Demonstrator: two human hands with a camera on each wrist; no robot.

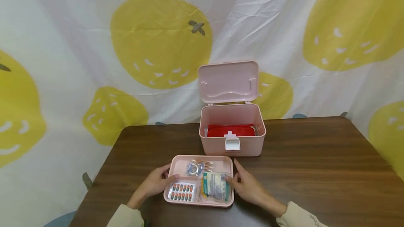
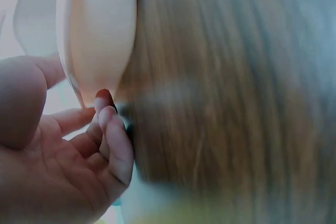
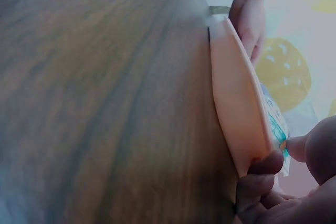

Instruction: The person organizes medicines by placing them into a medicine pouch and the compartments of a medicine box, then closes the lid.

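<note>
A pink divided tray [image 1: 202, 157] is level at the front of the table, resting on it or just above; I cannot tell which. My left hand [image 1: 156, 181] grips its left end, thumb over the rim and fingers along the outside wall. At the right end my right hand [image 1: 249, 186] holds the tray, its thumb reaching over the rim onto a clear packet with green and yellow print [image 1: 215, 186]. The tray also carries a capsule blister pack [image 1: 181, 192], cotton swabs [image 1: 205, 165] and a small bag with a white ring [image 1: 193, 169]. The wrist views show the tray's side wall [image 2: 102, 30].
Behind the tray stands a pink box [image 1: 209, 146] with its lid [image 1: 228, 81] raised and a white latch [image 1: 232, 143] in front. A red pouch [image 1: 230, 130] lies inside. The brown wooden table [image 1: 315, 164] backs onto a lemon-print cloth [image 1: 79, 45].
</note>
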